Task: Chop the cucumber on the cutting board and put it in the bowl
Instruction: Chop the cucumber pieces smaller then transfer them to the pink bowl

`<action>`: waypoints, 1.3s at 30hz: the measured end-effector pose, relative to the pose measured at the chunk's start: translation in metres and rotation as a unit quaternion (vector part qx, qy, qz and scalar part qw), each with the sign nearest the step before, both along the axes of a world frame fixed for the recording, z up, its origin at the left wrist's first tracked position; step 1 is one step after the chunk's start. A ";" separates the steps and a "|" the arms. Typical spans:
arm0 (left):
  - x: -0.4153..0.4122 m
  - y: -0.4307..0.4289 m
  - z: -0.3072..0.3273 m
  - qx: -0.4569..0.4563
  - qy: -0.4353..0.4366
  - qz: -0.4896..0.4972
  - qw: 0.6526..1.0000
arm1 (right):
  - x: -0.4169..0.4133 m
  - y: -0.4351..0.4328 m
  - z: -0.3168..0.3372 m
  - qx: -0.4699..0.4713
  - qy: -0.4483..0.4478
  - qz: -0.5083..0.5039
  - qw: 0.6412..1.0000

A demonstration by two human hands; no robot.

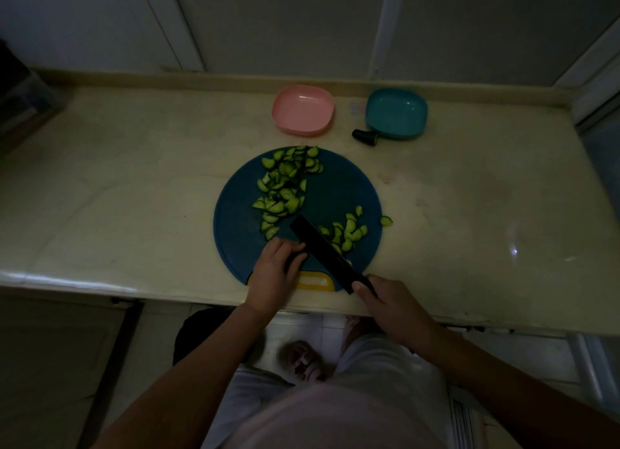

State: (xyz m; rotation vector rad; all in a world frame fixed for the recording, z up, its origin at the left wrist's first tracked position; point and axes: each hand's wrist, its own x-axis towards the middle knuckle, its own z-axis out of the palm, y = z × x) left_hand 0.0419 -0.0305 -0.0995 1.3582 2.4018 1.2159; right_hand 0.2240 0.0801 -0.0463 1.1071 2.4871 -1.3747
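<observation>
A round blue cutting board (339, 193) lies on the counter. A large pile of cucumber slices (285, 188) covers its far left part, and a smaller pile of slices (347, 232) lies at its right. One slice (385, 220) sits at the board's right rim. My right hand (391, 302) grips the handle of a black knife (320, 252), whose blade lies across the board's near part. My left hand (275, 272) holds a dark remaining piece of cucumber (295, 257) against the blade. A pink bowl (303, 110) and a blue bowl (396, 113) stand behind the board.
A dark cucumber end (364, 135) lies beside the blue bowl. The board's yellow handle (315, 281) points at the counter's front edge. A wall runs behind the counter, and a dark object (20, 93) stands at far left.
</observation>
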 end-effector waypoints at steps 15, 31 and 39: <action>0.000 0.001 -0.001 -0.001 0.004 0.007 1.000 | -0.002 0.000 0.004 0.014 0.003 0.019 1.000; -0.002 0.001 0.000 0.000 -0.015 0.013 1.000 | -0.003 -0.001 0.002 0.013 -0.031 0.015 0.999; -0.002 0.001 -0.002 0.003 -0.013 0.017 1.000 | -0.002 -0.005 0.006 0.011 0.005 0.005 1.000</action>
